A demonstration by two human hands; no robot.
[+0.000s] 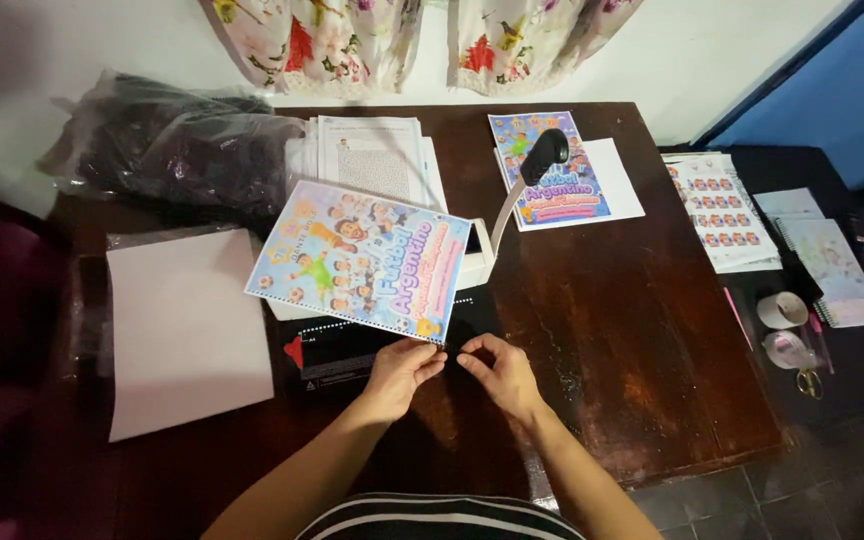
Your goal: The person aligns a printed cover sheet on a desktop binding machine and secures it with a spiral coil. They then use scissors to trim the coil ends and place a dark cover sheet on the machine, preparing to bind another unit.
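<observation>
Tabletop (592, 330): colourful booklet (362, 258) pinched by left hand (400, 372).

Left hand (399, 368) pinches near corner of colourful booklet (360, 257), which lies tilted over binding machine (352, 350) on dark wooden table (632, 330). Right hand (497, 368) just beside it, fingertips curled, touching nothing clearly. Machine's lever (527, 180) raised, far right of booklet. White sheet (187, 330) left. Second colourful cover (549, 168) far right. Paper stack (372, 155) far centre.
</observation>
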